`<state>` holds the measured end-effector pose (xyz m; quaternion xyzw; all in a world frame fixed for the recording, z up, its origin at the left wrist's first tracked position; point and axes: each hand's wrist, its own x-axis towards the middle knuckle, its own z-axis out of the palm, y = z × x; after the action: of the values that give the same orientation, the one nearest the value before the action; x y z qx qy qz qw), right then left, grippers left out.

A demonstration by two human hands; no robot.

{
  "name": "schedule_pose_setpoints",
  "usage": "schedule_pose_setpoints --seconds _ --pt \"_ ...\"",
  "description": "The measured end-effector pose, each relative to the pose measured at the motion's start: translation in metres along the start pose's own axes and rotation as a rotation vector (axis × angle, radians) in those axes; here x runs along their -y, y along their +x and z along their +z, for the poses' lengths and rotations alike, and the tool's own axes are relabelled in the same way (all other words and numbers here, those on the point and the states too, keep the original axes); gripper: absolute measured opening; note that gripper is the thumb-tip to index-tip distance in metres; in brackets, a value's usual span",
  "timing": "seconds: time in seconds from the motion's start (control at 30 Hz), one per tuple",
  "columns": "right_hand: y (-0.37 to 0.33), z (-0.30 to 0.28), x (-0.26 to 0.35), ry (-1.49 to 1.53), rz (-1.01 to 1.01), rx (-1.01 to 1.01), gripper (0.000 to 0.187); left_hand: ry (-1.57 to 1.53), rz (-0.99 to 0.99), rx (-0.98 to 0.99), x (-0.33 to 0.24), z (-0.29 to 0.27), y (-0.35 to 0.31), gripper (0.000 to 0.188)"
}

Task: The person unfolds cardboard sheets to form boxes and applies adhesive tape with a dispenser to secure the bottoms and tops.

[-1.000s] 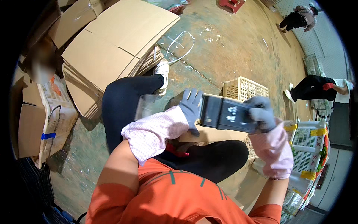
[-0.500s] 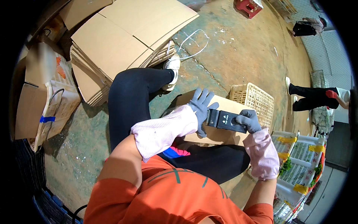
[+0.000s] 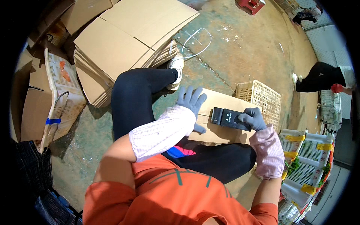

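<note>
A brown cardboard carton lies in front of me, between my legs, with a seam line in its top face. On that face sits a black tape dispenser, its toothed end toward the left. My right hand, in a grey glove, is closed round the dispenser's right end. My left hand, gloved alike, is spread over the carton's left end, fingers stretched out and thumb apart. It holds nothing, and whether its palm presses on the carton I cannot tell.
Flattened cartons are stacked far left. A cream plastic basket stands just beyond the carton. White crates with yellow tape stand at the right. A tall basket is at the left. Another person is at the right.
My left hand has moved left, away from the dispenser's toothed end, uncovering the carton's top. My right hand still holds the dispenser. The person at the right has shifted position.
</note>
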<state>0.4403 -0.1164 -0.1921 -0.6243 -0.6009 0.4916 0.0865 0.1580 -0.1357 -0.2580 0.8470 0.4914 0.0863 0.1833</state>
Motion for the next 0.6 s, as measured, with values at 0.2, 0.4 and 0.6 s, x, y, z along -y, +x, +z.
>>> schedule_pose_setpoints --seconds 0.2,0.4,0.6 --pt "0.000 0.001 -0.007 -0.034 -0.021 -0.021 0.032 0.008 -0.078 0.288 0.037 -0.033 -0.058 0.118" --pt "0.000 0.002 -0.010 -0.032 -0.011 -0.032 0.031 -0.065 -0.186 0.394 0.043 -0.036 -0.058 0.114" --pt "-0.005 0.001 -0.008 -0.028 0.001 -0.042 0.031 -0.776 -0.608 0.447 0.052 -0.008 -0.055 0.112"
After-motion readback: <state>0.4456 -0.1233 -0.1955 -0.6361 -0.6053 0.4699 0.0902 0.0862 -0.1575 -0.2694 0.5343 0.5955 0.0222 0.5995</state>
